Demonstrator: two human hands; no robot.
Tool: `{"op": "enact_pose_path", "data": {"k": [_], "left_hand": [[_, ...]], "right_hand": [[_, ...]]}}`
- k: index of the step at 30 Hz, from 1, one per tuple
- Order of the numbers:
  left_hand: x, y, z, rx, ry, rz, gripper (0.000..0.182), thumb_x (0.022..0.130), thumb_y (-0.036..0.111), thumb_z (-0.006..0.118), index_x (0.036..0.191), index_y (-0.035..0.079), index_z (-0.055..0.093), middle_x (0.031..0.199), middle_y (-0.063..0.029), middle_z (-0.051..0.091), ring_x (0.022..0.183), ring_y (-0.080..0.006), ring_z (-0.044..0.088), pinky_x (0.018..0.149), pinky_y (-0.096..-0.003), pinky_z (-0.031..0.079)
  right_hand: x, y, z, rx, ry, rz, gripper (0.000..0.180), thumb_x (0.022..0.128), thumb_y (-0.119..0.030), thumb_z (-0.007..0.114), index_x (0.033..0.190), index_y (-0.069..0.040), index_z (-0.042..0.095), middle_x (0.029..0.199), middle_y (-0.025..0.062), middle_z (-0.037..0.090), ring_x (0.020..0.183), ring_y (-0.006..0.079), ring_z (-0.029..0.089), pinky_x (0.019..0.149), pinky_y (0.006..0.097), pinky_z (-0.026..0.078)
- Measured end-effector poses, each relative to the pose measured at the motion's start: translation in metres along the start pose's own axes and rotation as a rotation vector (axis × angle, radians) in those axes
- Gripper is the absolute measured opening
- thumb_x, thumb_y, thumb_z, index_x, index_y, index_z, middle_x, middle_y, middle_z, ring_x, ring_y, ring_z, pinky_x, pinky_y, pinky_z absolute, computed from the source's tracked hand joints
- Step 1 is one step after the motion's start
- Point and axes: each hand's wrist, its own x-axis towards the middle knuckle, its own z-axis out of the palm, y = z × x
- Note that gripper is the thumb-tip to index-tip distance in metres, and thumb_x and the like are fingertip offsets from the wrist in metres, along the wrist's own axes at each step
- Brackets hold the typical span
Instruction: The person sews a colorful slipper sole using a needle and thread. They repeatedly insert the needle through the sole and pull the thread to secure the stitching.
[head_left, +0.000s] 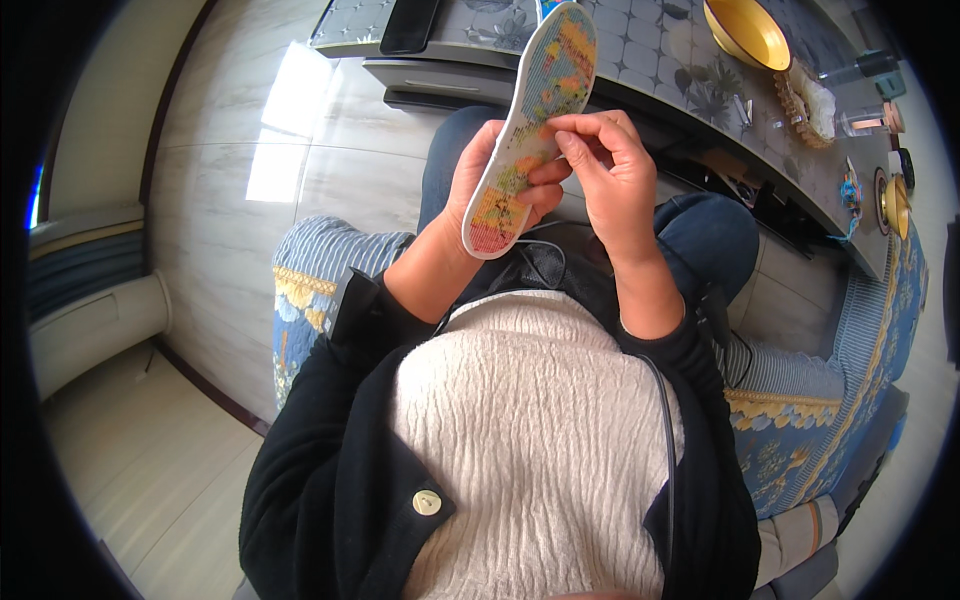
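An embroidered shoe insole (535, 124) with a white edge and a many-coloured stitched pattern stands lengthwise before me, tilted a little to the right. My left hand (480, 169) grips its left edge at the middle, with fingers behind it; some fingertips show at its right edge. Over the insole's narrow middle, my right hand (611, 169) has thumb and index finger pinched together at the stitched face. Whether a needle or thread is between them is too small to tell. The insole's top end reaches over the edge of the patterned table (630, 45).
On the table are a black flat device (409, 26), a yellow bowl (748, 34), a beaded ring-shaped item (796, 109), a bundle of coloured thread (851, 193) and a clear cup (862, 121). A drawer (442, 82) sits under the tabletop. A black cable (670, 450) runs down my front.
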Motion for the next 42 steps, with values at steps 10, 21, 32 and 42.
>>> {"op": "enact_pose_path", "data": {"k": [10,21,32,42], "left_hand": [[0.000,-0.002,0.003,0.143,0.119,0.053,0.034,0.092,0.031,0.051,0.109,0.002,0.059,0.089,-0.0027,0.053,0.069,-0.0103,0.045,0.048,-0.0196,0.039],[0.004,-0.005,0.006,0.808,0.202,0.370,0.061,0.091,0.004,0.063,0.147,0.009,0.041,0.115,-0.0038,0.058,0.098,-0.0094,0.058,0.087,-0.0235,0.048],[0.009,-0.013,0.002,1.198,0.203,0.526,0.061,0.089,0.000,0.066,0.145,0.008,0.041,0.126,-0.0083,0.059,0.112,-0.0123,0.059,0.093,-0.0274,0.050],[0.014,-0.005,-0.010,1.287,0.292,0.633,0.060,0.088,-0.003,0.062,0.144,0.010,0.046,0.126,-0.0070,0.059,0.106,-0.0098,0.057,0.086,-0.0252,0.051]], "right_hand": [[0.000,-0.002,0.000,-0.133,0.028,-0.085,0.011,0.090,0.000,0.066,0.100,-0.001,0.069,0.092,0.0024,0.058,0.080,0.0088,0.061,0.071,0.0216,0.049],[0.001,0.012,-0.006,0.063,0.088,0.037,0.010,0.086,0.002,0.069,0.094,-0.003,0.068,0.092,0.0048,0.061,0.082,0.0131,0.063,0.072,0.0261,0.051],[-0.003,0.014,-0.014,0.014,0.158,0.035,0.017,0.093,-0.006,0.060,0.110,-0.003,0.057,0.101,0.0041,0.059,0.078,0.0087,0.055,0.070,0.0249,0.048],[-0.003,0.002,-0.014,0.396,-0.037,0.206,0.010,0.101,-0.014,0.054,0.098,-0.005,0.055,0.112,0.0139,0.065,0.064,0.0064,0.058,0.050,0.0154,0.040]]}}
